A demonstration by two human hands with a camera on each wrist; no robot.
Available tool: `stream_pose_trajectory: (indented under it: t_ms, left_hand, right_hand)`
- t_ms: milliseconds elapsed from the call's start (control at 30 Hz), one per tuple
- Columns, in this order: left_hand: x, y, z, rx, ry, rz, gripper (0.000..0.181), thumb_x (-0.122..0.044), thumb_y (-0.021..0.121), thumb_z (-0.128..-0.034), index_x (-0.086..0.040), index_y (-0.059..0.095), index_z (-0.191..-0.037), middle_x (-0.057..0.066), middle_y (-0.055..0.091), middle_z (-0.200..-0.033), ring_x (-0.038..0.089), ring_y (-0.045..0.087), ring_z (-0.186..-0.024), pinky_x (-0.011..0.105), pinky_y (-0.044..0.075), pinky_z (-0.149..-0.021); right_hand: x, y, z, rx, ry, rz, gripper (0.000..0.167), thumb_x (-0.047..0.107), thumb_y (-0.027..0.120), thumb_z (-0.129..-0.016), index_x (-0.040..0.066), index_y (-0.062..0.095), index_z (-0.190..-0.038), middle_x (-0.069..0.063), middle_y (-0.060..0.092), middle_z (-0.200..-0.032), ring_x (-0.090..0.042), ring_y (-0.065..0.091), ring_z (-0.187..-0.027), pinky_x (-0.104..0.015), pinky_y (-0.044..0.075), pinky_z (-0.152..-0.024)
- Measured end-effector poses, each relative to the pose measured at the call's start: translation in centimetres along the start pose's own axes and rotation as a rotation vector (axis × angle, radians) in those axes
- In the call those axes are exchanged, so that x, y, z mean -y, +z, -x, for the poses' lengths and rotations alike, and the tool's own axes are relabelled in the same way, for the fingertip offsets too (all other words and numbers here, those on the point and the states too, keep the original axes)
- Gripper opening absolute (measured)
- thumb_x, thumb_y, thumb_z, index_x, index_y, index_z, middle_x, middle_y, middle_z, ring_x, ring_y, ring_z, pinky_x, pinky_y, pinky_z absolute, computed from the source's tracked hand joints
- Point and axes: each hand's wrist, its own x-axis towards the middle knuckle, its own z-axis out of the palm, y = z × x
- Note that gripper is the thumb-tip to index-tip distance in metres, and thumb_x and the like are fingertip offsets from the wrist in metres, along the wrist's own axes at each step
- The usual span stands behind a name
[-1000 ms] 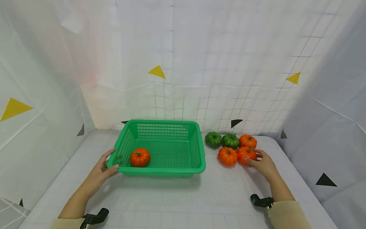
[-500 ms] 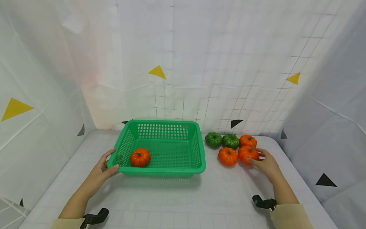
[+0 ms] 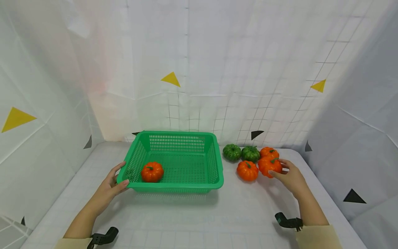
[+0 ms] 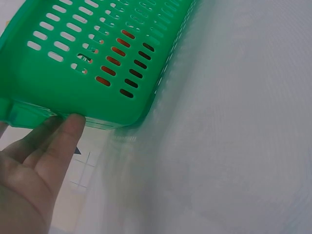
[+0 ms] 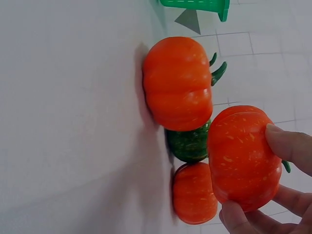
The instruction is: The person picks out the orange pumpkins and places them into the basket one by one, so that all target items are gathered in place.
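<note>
A small orange pumpkin (image 3: 269, 166) is held in my right hand (image 3: 291, 177), thumb in front and fingers behind. In the right wrist view this pumpkin (image 5: 243, 156) hangs off the table, its green stem partly hidden by the thumb. My left hand (image 3: 107, 186) grips the left rim of a green plastic basket (image 3: 174, 185), the thumb at its front corner. The left wrist view shows fingertips (image 4: 73, 124) against the rim's underside. Inside the basket, at the left, sits another orange pumpkin (image 3: 152, 172).
Right of the basket, two green pumpkins (image 3: 231, 152) (image 3: 250, 154) stand at the back. An orange pumpkin (image 3: 247, 171) stands before them, and one more orange pumpkin (image 3: 269, 152) is partly behind the held one. White sheeting (image 3: 202, 69) encloses the white table (image 3: 192, 221).
My right hand has lifted its orange pumpkin slightly, up and a little to the right, away from the orange one beside it. The left hand and basket have stayed still.
</note>
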Motion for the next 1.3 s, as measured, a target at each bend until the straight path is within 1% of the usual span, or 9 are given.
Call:
stream_pose_trajectory:
  t_ms: [167, 400, 500, 633, 700, 1033, 1233, 1300]
  left_hand:
    - [0.0, 0.0, 0.0, -0.001, 0.002, -0.007, 0.075, -0.017, 0.057, -0.1035, -0.024, 0.01, -0.162, 0.034, 0.032, -0.15, 0.032, 0.052, -0.126, 0.022, 0.051, -0.092]
    - [0.1, 0.0, 0.0, -0.001, 0.009, -0.009, 0.075, -0.017, 0.057, -0.1035, -0.024, 0.01, -0.162, 0.034, 0.032, -0.15, 0.021, 0.054, -0.122, 0.021, 0.051, -0.091]
    - [0.1, 0.0, 0.1, -0.003, 0.01, -0.01, 0.075, -0.017, 0.057, -0.1035, -0.024, 0.01, -0.162, 0.034, 0.032, -0.15, 0.021, 0.054, -0.123, 0.021, 0.051, -0.091]
    - [0.0, 0.0, 0.1, 0.0, 0.012, 0.0, 0.075, -0.016, 0.057, -0.1036, -0.024, 0.01, -0.162, 0.034, 0.032, -0.15, 0.013, 0.055, -0.119, 0.021, 0.051, -0.091]
    - [0.0, 0.0, 0.0, 0.003, 0.015, 0.005, 0.075, -0.016, 0.056, -0.1036, -0.024, 0.01, -0.162, 0.033, 0.032, -0.15, 0.01, 0.056, -0.119, 0.021, 0.051, -0.091]
    - [0.0, -0.1, -0.2, 0.004, 0.02, 0.016, 0.074, -0.015, 0.056, -0.1038, -0.023, 0.01, -0.162, 0.033, 0.032, -0.15, 0.012, 0.056, -0.118, 0.02, 0.051, -0.092]
    - [0.1, 0.0, -0.1, -0.009, 0.012, 0.013, 0.074, -0.015, 0.056, -0.1035, -0.023, 0.011, -0.162, 0.033, 0.036, -0.147, 0.011, 0.058, -0.116, 0.02, 0.051, -0.091]
    - [0.1, 0.0, -0.1, -0.011, 0.01, 0.015, 0.074, -0.015, 0.056, -0.1034, -0.023, 0.011, -0.162, 0.033, 0.036, -0.146, 0.01, 0.058, -0.115, 0.02, 0.051, -0.091]
  right_hand:
    - [0.8, -0.1, 0.6, 0.012, -0.012, 0.002, 0.099, 0.052, 0.073, -0.088, -0.002, 0.025, -0.155, -0.034, 0.031, -0.152, -0.051, 0.042, -0.131, -0.061, 0.047, -0.099]
    - [1.5, -0.1, 1.0, 0.016, -0.043, 0.022, 0.098, 0.052, 0.073, -0.088, -0.002, 0.026, -0.155, -0.034, 0.033, -0.15, -0.051, 0.044, -0.13, -0.06, 0.048, -0.097]
    - [1.9, -0.1, 1.1, 0.016, -0.047, 0.036, 0.099, 0.053, 0.073, -0.087, -0.002, 0.027, -0.155, -0.033, 0.033, -0.15, -0.05, 0.045, -0.129, -0.059, 0.049, -0.096]
    - [2.6, -0.1, 1.4, 0.01, -0.061, 0.045, 0.1, 0.056, 0.073, -0.086, -0.001, 0.028, -0.155, -0.032, 0.034, -0.15, -0.049, 0.045, -0.129, -0.059, 0.05, -0.095]
    - [3.0, -0.1, 1.5, 0.009, -0.073, 0.04, 0.1, 0.056, 0.074, -0.086, -0.001, 0.029, -0.154, -0.031, 0.035, -0.151, -0.049, 0.045, -0.129, -0.058, 0.05, -0.095]
    - [5.4, 0.3, 2.4, 0.026, -0.122, 0.024, 0.094, 0.052, 0.076, -0.085, 0.002, 0.034, -0.153, -0.026, 0.037, -0.152, -0.046, 0.047, -0.128, -0.057, 0.051, -0.094]
    - [6.7, 0.8, 2.5, 0.043, -0.144, 0.043, 0.091, 0.054, 0.075, -0.085, 0.006, 0.037, -0.152, -0.028, 0.047, -0.144, -0.045, 0.05, -0.126, -0.056, 0.053, -0.092]
    - [7.0, 0.9, 2.5, 0.047, -0.159, 0.044, 0.09, 0.053, 0.075, -0.086, 0.006, 0.038, -0.152, -0.027, 0.047, -0.144, -0.044, 0.05, -0.126, -0.056, 0.053, -0.092]
